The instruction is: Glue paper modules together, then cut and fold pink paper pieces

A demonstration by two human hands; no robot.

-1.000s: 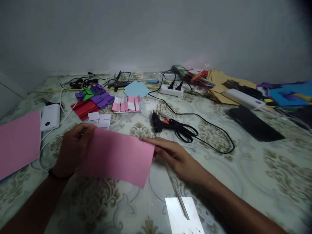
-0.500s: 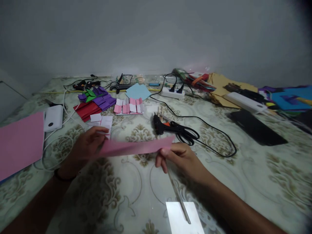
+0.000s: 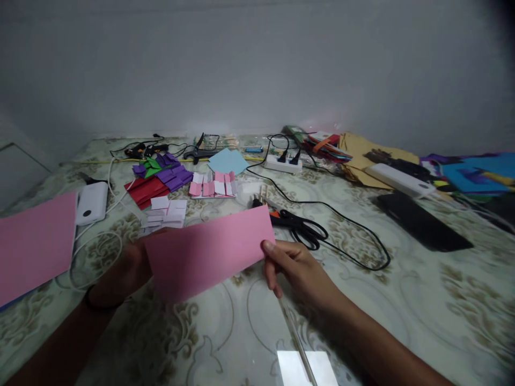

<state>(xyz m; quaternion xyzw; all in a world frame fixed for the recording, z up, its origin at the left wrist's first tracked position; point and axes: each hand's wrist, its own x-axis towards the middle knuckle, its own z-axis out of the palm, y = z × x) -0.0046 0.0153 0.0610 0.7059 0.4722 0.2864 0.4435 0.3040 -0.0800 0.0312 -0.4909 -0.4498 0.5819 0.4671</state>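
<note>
A pink paper rectangle (image 3: 213,252) is raised above the table, its flat face turned toward me. My right hand (image 3: 295,262) pinches its right end, thumb in front and fingers behind. My left hand (image 3: 132,265) is at the left end, its fingers mostly hidden behind the paper. Below my right hand, a thin clear stick-like strip (image 3: 295,335) runs down over a small white sheet (image 3: 317,364). Just behind the paper lie black-handled scissors (image 3: 308,228) and a black glue gun (image 3: 256,202), partly covered.
Folded white papers (image 3: 169,212), pink-and-white folded pieces (image 3: 213,185), and red folded papers (image 3: 147,190) lie farther back. A pink sheet stack (image 3: 36,244) and a white power bank (image 3: 92,203) are left. A power strip (image 3: 284,163), its cord and a black phone-like slab (image 3: 422,221) are right.
The pink paper has turned from nearly edge-on to showing its broad face. My left hand has moved slightly down and behind it; my right hand keeps its pinch.
</note>
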